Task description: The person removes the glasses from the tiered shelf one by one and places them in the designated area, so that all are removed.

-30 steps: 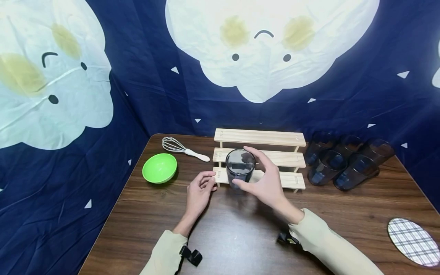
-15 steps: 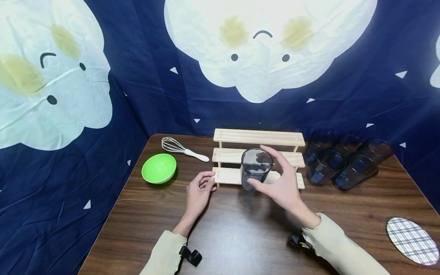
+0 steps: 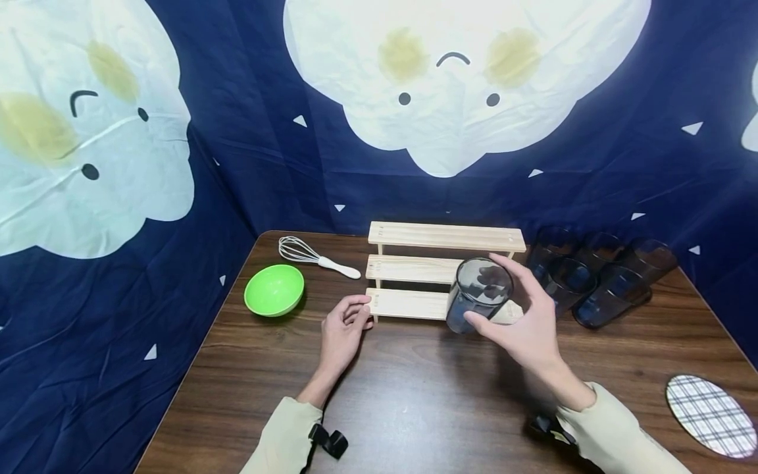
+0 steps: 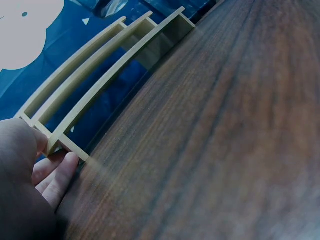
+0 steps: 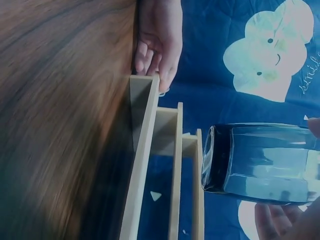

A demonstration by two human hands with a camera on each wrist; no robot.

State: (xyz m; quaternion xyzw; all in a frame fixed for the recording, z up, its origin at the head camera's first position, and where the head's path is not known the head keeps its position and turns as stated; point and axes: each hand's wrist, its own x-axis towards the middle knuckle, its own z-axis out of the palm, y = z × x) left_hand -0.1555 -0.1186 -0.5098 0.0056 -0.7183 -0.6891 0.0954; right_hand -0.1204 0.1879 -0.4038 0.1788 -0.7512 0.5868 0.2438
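Observation:
My right hand (image 3: 533,332) grips a dark tinted drinking glass (image 3: 480,289), thumb on the near side and fingers on the far side. The glass is held upright, slightly tilted, above the right part of the lowest shelf; in the right wrist view the glass (image 5: 265,165) is apart from the shelves. A three-tier light wooden rack (image 3: 408,303) stands under and behind it. My left hand (image 3: 343,332) holds the left end of the rack's lowest shelf; in the left wrist view its fingers (image 4: 62,172) pinch around that corner.
Several dark glasses (image 3: 612,289) stand close together right of the rack. A green bowl (image 3: 274,291) and a white whisk (image 3: 322,259) lie to the left. A plaid oval mat (image 3: 710,415) is on the wooden table (image 3: 408,401) at right. Blue cloth (image 3: 254,131) hangs behind.
My right hand has carried the glass to the right, from the left part of the rack to its right part. The left hand has stayed at the rack's left end.

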